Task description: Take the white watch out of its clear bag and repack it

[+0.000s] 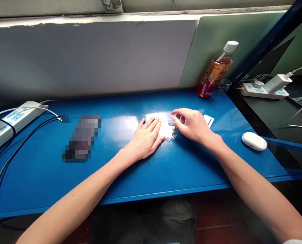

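Observation:
My left hand (147, 136) lies flat with fingers spread at the middle of the blue table, over the left edge of a small clear plastic piece (175, 133). White and shiny little bits (170, 133) show in the plastic, but glare blurs their shape. Just to the right hovers my right hand (191, 123), thumb and index finger curled into a pinch near the plastic. Whatever is between those fingertips, if anything, is too small to make out. Behind the right hand, a white card-like piece (208, 120) with a dark mark lies partly hidden.
A bottle of reddish drink (214, 76) stands at the back right beside a clear cup (223, 87). A white earbud case (254, 141) sits near the right edge. Power strips (265, 90) and cables lie at both sides. A pixelated dark object (83, 137) is at left.

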`<state>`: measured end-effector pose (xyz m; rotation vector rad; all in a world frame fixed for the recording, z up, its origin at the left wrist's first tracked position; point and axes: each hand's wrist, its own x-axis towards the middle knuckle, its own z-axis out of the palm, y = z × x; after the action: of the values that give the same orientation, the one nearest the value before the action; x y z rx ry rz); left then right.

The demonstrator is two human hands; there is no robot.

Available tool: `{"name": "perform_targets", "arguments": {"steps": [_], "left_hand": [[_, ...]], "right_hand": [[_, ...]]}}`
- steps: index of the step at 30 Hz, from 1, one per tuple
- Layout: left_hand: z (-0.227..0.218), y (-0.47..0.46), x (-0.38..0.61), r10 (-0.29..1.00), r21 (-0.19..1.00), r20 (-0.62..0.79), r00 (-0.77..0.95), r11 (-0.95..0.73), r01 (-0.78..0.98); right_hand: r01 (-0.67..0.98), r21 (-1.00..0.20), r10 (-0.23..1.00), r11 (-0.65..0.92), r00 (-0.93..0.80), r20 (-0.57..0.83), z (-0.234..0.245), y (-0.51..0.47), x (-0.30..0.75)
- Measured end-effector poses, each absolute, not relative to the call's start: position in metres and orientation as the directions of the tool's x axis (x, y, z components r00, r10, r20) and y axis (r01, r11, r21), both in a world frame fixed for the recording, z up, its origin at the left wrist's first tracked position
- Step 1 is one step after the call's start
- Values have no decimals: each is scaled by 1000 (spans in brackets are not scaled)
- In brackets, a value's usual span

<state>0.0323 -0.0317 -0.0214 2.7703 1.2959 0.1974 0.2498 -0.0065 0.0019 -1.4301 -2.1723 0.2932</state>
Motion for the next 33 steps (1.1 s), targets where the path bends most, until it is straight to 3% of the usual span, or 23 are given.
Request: {"name": "perform_targets", "arguments": {"steps": [4,8,18,33], "left_hand": [[-22,-32,33,770,123,103,629,-638,760],[-24,-33,33,774,132,126,621,-633,763],[-25,-33,33,765,129,149,626,-643,755],[-24,-34,34,778,94,131,615,-627,773]], "right_hand": [[764,-505,916,401,-348,200,3,-6,251],[619,-602,850,505,-478,221,3,-10,248],[620,-517,791,590,-573,215,-1,-14,243],[624,-533,792,571,-589,158,4,-17,243]]}}
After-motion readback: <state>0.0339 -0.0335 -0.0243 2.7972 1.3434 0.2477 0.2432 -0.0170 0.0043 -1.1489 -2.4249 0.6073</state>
